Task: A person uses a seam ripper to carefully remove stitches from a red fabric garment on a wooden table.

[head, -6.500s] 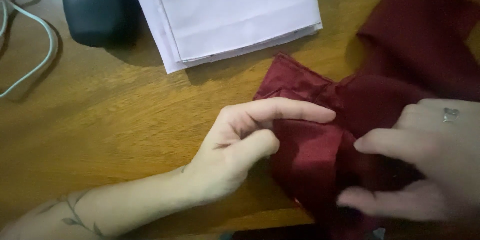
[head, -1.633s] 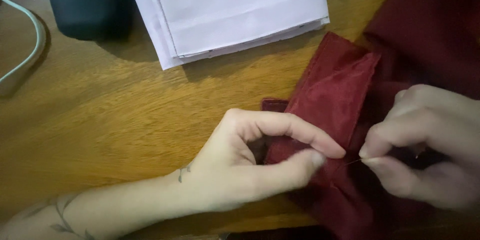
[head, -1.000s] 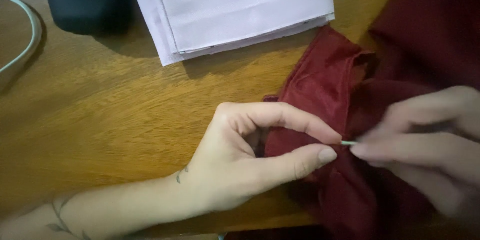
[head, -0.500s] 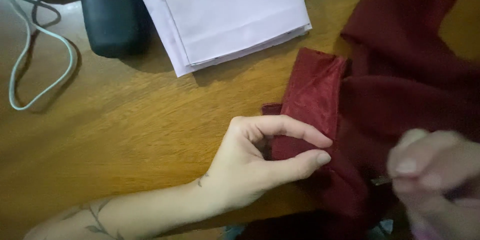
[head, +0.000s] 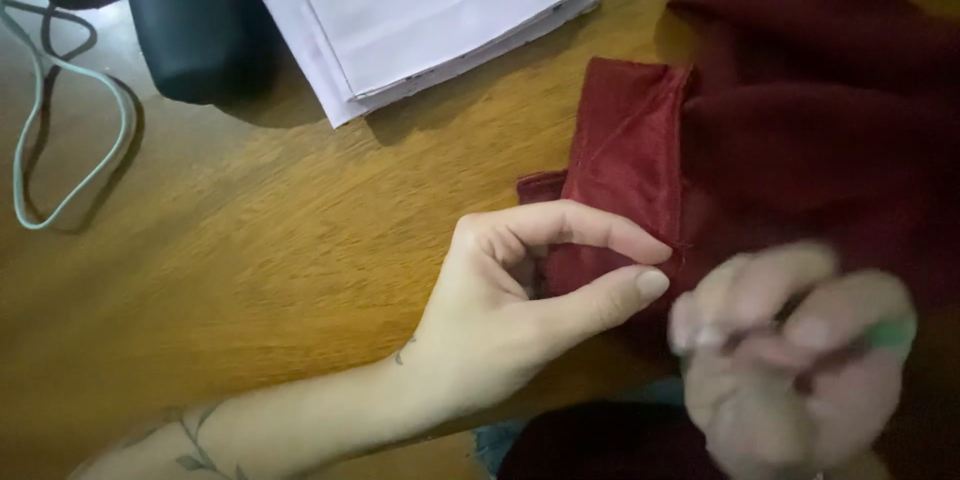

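Cloth: dark red fabric [head: 800,130] spread over the right part of the wooden surface [head: 250,280], reaching its right edge and spilling off the near edge toward the lap.
Fold: a shinier, hemmed flap [head: 625,170] of the same cloth is turned back, its long axis running from the far side toward the near edge, slightly tilted.
Left hand: the left hand [head: 530,290] lies on the surface with the forearm coming in from the near left corner; thumb and forefinger are closed in a pinch on the lower end of the flap, the other fingers curled underneath.
Right hand: the right hand [head: 790,360] is just right of that pinch, above the near edge and blurred by motion; its fingertips are drawn together on something thin with a green bit [head: 890,335] at the end. I cannot tell what that thing is.
Key relation: the pinched spot lies between the two hands, with the flap running away from the left thumb toward the far side; the left hand is on the cloth, the right one near but apart from that spot.
Thread: none can be made out at this blur.
Paper: a stack of white folded sheets [head: 430,10] at the far edge, well apart from both hands.
Other: a dark rounded object [head: 195,20] and a pale cable [head: 60,140] toward the far left corner.
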